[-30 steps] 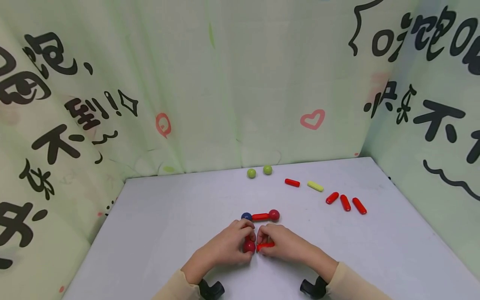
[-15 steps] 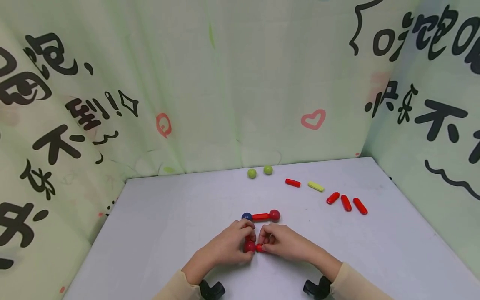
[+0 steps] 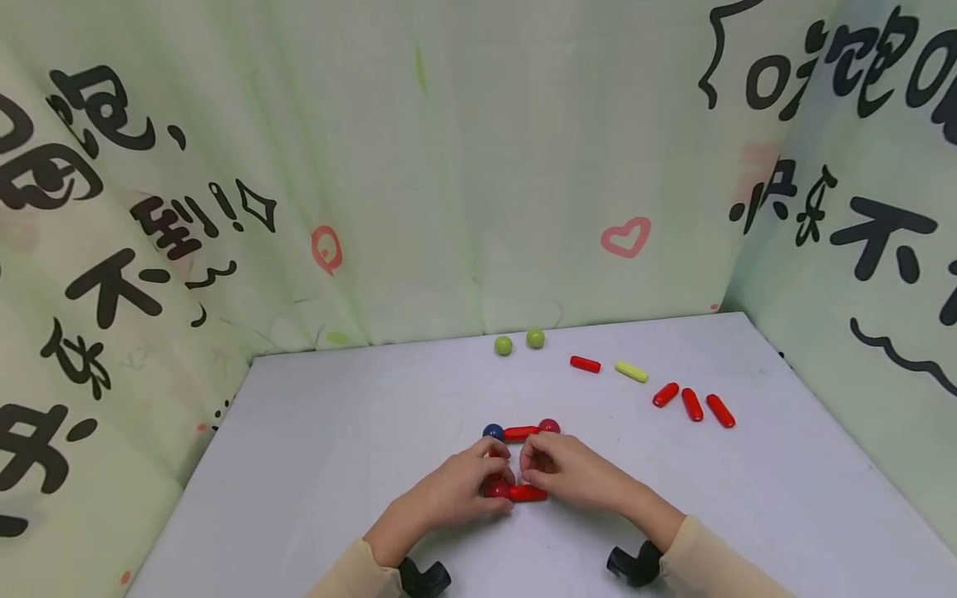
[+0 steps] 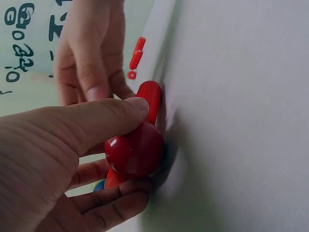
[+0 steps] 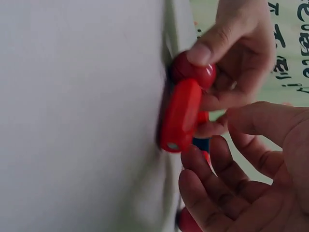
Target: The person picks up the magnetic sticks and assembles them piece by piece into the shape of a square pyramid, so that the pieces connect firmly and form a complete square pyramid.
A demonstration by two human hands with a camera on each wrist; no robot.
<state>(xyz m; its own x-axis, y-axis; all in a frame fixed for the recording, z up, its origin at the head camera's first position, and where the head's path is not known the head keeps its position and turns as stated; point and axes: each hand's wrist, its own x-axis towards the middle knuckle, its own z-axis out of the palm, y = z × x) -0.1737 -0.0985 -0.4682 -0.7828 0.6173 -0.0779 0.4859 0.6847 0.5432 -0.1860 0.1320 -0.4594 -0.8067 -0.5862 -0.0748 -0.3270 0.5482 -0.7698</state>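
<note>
My left hand grips a dark red ball between thumb and fingers. A red rod touches the ball's right side; its free end shows a small metal spot in the right wrist view. Another red rod, partly hidden by the left fingers, runs from the ball toward a blue ball. From the blue ball a red rod reaches a second dark red ball. My right hand is beside the near rod, holding nothing, its fingers loosely bent.
Two green balls lie near the table's back edge. Right of them are a red rod and a yellow rod. Three more red rods lie at the right. Printed curtains stand behind the white table.
My right hand has let go of the near red rod and moved slightly back and to the right. The rod now touches the ball. The left hand has barely moved.
</note>
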